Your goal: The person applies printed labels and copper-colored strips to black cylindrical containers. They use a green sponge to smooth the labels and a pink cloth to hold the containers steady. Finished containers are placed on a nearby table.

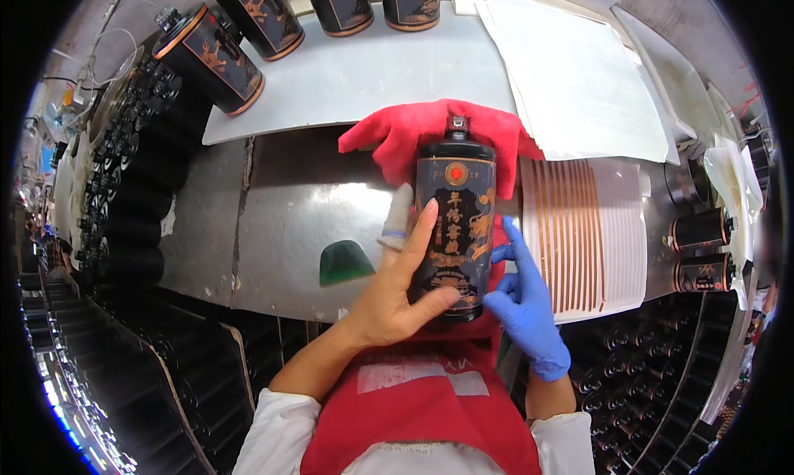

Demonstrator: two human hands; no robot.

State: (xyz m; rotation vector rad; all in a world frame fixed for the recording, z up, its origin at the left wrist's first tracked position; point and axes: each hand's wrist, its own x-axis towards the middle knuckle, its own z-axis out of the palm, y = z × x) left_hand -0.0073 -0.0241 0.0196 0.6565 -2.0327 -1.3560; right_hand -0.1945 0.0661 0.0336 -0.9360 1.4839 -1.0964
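Note:
A black bottle (461, 227) with gold decoration and a red round emblem lies in front of me, its capped neck pointing away over a red cloth (405, 140). Across its lower left side my left hand (405, 285) grips it, thumb over the front; a pale finger covering and a ring-like band show on that hand. My right hand (525, 310), in a blue glove, is at the bottle's lower right edge with fingers apart; whether its fingertips touch the bottle is hard to tell. To the left, a dark green flat piece (343, 262) rests on the metal table (285, 227).
Several finished-looking black bottles (211, 62) stand on a grey board (331, 78) at the back. White sheets (579, 86) and a stack of copper-coloured strips on white backing (571, 235) lie at right. Dark bottles (703, 229) crowd both sides, and a red apron (413, 409) covers my front.

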